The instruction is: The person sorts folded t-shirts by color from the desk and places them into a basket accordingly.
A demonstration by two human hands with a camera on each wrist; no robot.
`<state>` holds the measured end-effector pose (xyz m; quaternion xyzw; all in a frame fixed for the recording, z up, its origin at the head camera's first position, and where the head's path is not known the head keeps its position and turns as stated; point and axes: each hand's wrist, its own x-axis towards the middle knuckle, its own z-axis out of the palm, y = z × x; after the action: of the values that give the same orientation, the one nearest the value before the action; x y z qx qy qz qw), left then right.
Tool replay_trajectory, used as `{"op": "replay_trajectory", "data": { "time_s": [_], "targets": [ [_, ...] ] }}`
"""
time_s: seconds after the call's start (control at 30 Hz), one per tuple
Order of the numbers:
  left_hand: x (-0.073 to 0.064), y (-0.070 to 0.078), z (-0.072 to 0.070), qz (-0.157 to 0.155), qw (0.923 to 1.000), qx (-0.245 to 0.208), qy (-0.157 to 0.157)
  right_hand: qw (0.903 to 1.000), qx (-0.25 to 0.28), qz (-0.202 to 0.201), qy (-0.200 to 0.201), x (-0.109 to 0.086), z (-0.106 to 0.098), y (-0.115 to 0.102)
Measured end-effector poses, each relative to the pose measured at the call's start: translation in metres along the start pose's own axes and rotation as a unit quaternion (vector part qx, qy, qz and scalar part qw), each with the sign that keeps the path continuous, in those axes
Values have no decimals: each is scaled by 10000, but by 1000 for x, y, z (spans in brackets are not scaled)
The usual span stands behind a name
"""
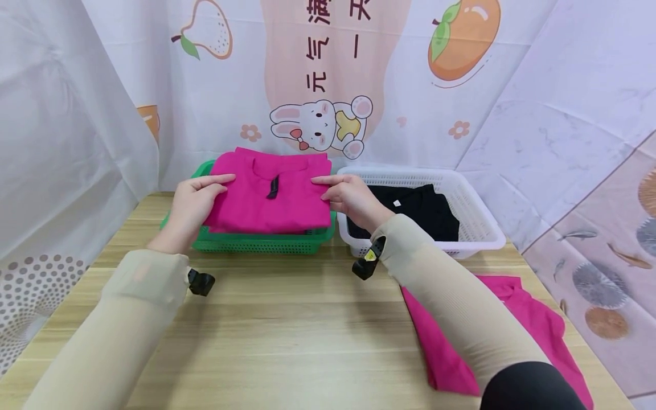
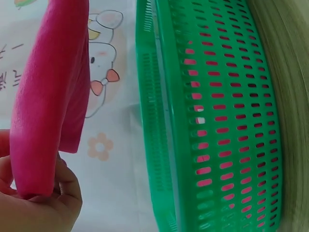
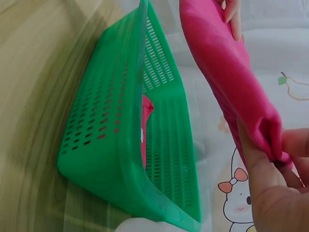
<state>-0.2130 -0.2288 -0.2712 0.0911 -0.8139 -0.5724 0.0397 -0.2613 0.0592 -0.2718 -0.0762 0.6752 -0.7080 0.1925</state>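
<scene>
A folded bright pink shirt with a dark neck label hangs above the green basket. My left hand grips its left edge, thumb on top and fingers beneath, as the left wrist view shows. At the opposite edge my right hand pinches the shirt the same way. Both wrist views show a gap between the shirt and the basket rim. Inside the green basket lies more pink cloth, partly seen over the wall and through the slots.
To the right stands a white basket with folded black clothing in it. Another pink garment lies on the wooden table at the right, partly under my right forearm. A printed curtain hangs behind the baskets.
</scene>
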Motion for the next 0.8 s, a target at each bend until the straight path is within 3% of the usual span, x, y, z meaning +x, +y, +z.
{"op": "replay_trajectory", "data": {
  "time_s": [0.2, 0.43, 0.57, 0.8],
  "targets": [
    [11, -7, -2, 100, 9996, 252, -23, 9997, -212, -6, 125, 11, 2, 2],
    [20, -16, -4, 344, 9969, 698, -58, 9982, -253, -100, 539, 22, 7, 13],
    [24, -20, -3, 543, 9941, 936, -8, 9957, -286, -79, 883, 30, 13, 23],
    [34, -38, 4, 600, 9860, 1545, 174, 9917, -132, -3, 1276, 39, 20, 40]
  ]
}}
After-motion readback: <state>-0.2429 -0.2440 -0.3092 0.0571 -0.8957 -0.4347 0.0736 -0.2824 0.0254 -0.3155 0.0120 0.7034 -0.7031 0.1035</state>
